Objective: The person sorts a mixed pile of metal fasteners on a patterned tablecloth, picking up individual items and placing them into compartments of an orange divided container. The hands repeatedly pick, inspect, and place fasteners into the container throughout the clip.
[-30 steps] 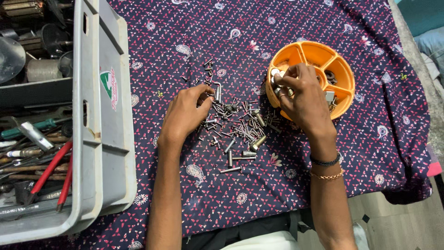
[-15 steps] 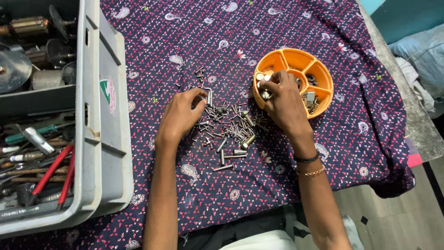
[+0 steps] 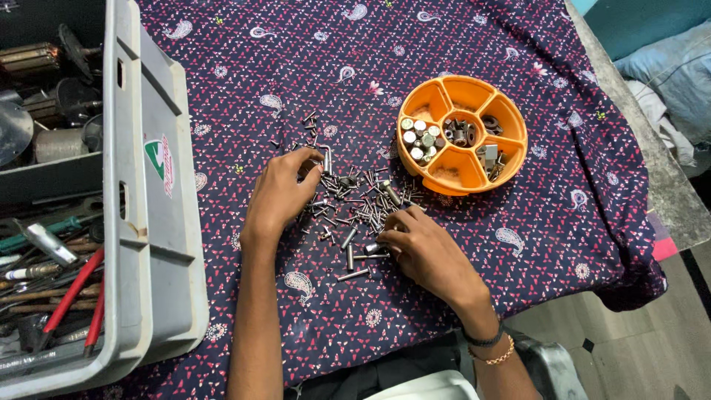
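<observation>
From the head camera, looking down: your left hand (image 3: pixel 280 194) is at the left edge of the pile of small metal pins and screws (image 3: pixel 354 209), fingers curled, with thumb and forefinger closed on a short upright steel piece (image 3: pixel 326 158) at the pile's upper left. Your right hand (image 3: pixel 426 250) sits at the pile's lower right corner, fingers bent over the pieces there; whether it has pinched one or only rests on them, you cannot tell from this angle, since the fingertips are tucked under. The pile itself lies loose on the patterned cloth (image 3: pixel 459 44), just left of the orange divided tray (image 3: pixel 462 134), close to its rim but not touching it. That tray has silver round-headed pieces in the left pocket, darker washers and bits in the centre and right, and one pocket nearest the pile looks nearly bare. To do this well, lift one piece at a time, clear of its neighbours, so the thin pins do not roll off across the cloth. Keep your wrists low and work from the pile's edges inward. Well left of the pile stands the grey plastic crate (image 3: pixel 152 222), with red-handled pliers (image 3: pixel 70 296) and other tools in it; keep your left elbow off its wall as you reach.
</observation>
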